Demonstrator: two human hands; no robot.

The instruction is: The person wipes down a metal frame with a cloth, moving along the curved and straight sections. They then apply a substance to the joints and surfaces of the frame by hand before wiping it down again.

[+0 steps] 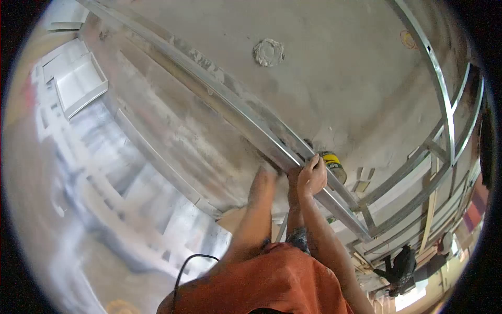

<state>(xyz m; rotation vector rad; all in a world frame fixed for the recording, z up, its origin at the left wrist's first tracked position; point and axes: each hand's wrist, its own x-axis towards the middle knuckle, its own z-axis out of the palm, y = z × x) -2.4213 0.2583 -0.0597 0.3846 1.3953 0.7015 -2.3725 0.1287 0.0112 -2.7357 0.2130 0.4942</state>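
Note:
A long metal channel (246, 118) runs diagonally from the upper left towards the lower right. My right hand (312, 177) is closed round its edge, fingers wrapped over the metal. My left hand (263, 180) is held just left of the channel, smeared by motion; I cannot make out its fingers, or whether it touches anything. Between my arms a lower leg (294, 201) shows, its foot partly hidden by the channel. Close beyond my right hand is a round container (334, 163) with a yellow and black label.
Joined metal framing (444, 120) curves through the right side in this wide view. A coil of pale material (269, 52) lies on the floor. Small metal offcuts (363, 179) lie near the frame. A white tray-like box (81, 83) is at upper left. Another person (401, 269) is at lower right.

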